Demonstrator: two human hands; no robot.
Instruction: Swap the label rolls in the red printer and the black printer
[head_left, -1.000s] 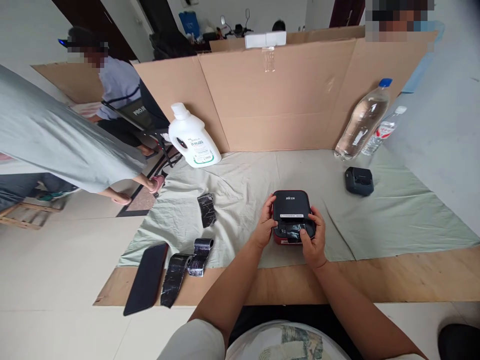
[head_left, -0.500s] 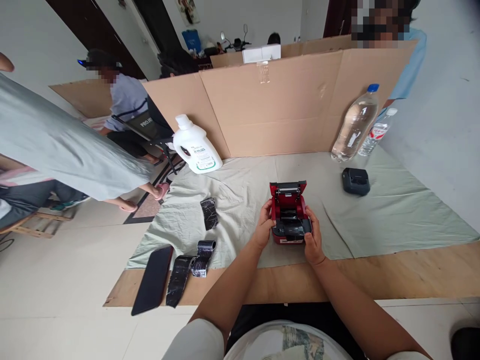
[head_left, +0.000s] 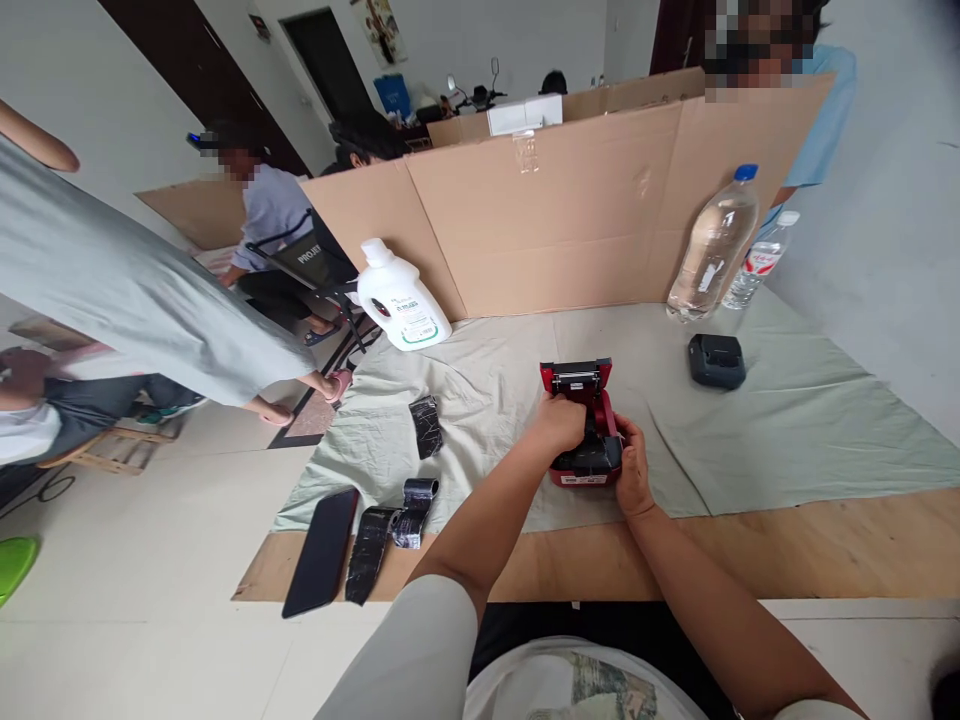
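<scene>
A small red and black thermal printer (head_left: 587,478) stands on the cloth with its lid (head_left: 576,374) raised. My right hand (head_left: 634,472) grips it along the right side, thumb near the top edge. Over the left part of the opening is my left hand (head_left: 562,424), its fingers curled down inside; what they hold, if anything, is hidden. Black film lies across the printer's front. To the left are a flat black film piece (head_left: 427,427), a curled film strip (head_left: 414,512) and another film strip (head_left: 367,555).
A dark phone-like slab (head_left: 321,552) lies at the table's left front edge. A white jug (head_left: 405,300), a large water bottle (head_left: 712,245) and a smaller bottle (head_left: 759,262) stand before the cardboard screen (head_left: 555,230). A black device (head_left: 717,361) sits right. People are beyond.
My left hand has left the printer's left side and reached over into its opening. My right hand still holds the right side. The view has shifted slightly.
</scene>
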